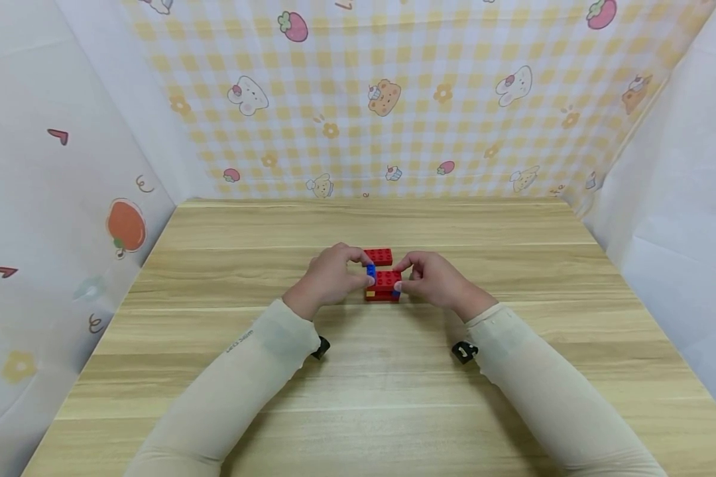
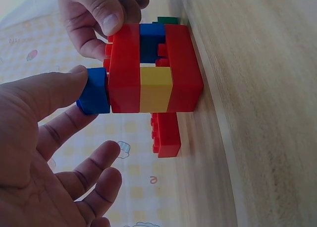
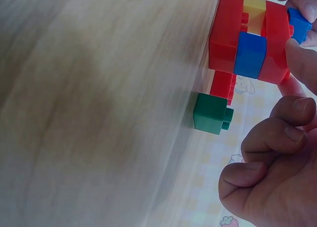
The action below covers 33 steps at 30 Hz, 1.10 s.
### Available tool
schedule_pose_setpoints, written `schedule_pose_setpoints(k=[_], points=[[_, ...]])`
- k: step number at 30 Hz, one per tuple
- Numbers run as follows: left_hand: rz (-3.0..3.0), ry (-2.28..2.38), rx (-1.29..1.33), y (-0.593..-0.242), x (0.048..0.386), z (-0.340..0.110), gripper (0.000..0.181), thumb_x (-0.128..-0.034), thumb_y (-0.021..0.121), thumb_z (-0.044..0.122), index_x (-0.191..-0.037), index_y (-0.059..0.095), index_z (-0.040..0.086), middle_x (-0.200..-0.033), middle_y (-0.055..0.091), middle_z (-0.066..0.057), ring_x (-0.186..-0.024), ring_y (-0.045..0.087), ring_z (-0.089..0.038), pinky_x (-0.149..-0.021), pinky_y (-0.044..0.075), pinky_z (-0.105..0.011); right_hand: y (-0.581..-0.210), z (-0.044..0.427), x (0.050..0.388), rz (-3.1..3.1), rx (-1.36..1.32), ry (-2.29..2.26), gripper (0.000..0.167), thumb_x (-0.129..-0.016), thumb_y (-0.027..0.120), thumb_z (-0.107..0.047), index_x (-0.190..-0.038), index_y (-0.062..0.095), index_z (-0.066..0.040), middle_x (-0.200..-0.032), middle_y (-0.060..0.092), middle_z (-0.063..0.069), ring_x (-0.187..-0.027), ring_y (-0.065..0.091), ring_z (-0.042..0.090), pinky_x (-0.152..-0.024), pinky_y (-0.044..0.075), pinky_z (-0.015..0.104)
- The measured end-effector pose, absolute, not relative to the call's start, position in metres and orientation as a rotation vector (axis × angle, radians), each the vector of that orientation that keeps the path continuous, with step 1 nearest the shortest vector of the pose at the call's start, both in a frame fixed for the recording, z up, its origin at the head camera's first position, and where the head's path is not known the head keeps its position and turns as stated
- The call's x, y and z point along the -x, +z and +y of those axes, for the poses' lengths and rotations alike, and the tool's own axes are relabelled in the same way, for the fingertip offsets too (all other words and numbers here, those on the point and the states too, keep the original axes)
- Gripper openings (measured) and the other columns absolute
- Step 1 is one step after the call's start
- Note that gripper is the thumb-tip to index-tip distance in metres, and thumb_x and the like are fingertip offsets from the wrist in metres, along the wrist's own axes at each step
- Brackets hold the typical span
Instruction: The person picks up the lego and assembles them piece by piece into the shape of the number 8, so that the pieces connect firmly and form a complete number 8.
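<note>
In the head view, the left hand [image 1: 337, 273] pinches a small blue block [image 1: 371, 271] between thumb and forefinger, over the left end of the upper red brick [image 1: 388, 279]. That brick's long axis runs left to right; the block's seems to run across it, front to back. The left hand is nearer this end, while the right hand [image 1: 434, 281] grips the brick's right end. A rear red brick [image 1: 378, 257] lies just beyond, on the wooden table [image 1: 358, 404].

From the left wrist, the block sits at the brick's studded face (whether pressed fully home, I cannot tell). A yellow block [image 2: 156, 89] stands between the upper and lower red brick [image 2: 185, 88].

From the right wrist, a lower blue block [image 3: 250, 56] fills the right end; a green block [image 3: 210, 112] stands near the rear brick. No container shows in any view.
</note>
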<state>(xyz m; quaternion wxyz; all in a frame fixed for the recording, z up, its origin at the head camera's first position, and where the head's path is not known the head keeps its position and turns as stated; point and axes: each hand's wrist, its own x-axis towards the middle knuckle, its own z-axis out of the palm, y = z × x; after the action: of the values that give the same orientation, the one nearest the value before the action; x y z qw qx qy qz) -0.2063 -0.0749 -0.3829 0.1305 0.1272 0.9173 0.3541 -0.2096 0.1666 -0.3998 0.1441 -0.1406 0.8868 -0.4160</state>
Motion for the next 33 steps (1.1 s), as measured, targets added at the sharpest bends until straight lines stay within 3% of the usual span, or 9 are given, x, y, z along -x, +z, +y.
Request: schedule_pose_setpoints(k=[11,23,33], points=[[2.657,1.023,-0.383,-0.3809,0.2053,-0.0753,0.022,-0.0953,0.080,0.032,-0.115,0.074,0.022,-0.138,0.060,-0.004,-0.130,0.055,-0.034,-0.106,0.046,-0.054,-0.3998,0.1660,0.2096,2.564,0.395,-1.183,0.024,-0.095,0.081,-0.016,-0.117,0.072,-0.012,-0.070,0.050,0.002,-0.061,0.046,0.017,-0.054,0.039,0.027],[2.644,1.038,-0.356,-0.3828,0.2068,-0.0751,0.018,-0.0953,0.080,0.032,-0.109,0.072,0.024,-0.136,0.060,-0.002,-0.121,0.055,-0.029,-0.099,0.046,-0.050,-0.4007,0.1667,0.2111,2.570,0.407,-1.179,0.024,-0.095,0.081,-0.017,-0.117,0.072,-0.012,-0.070,0.051,0.003,-0.061,0.046,0.017,-0.054,0.040,0.027],[2.646,1.019,-0.380,-0.3842,0.2087,-0.0756,0.020,-0.0950,0.080,0.034,-0.111,0.073,0.024,-0.138,0.060,-0.002,-0.127,0.056,-0.031,-0.104,0.046,-0.053,-0.4000,0.1665,0.2101,2.568,0.403,-1.182,0.024,-0.095,0.080,-0.017,-0.117,0.073,-0.012,-0.069,0.050,0.003,-0.060,0.046,0.017,-0.055,0.040,0.027]])
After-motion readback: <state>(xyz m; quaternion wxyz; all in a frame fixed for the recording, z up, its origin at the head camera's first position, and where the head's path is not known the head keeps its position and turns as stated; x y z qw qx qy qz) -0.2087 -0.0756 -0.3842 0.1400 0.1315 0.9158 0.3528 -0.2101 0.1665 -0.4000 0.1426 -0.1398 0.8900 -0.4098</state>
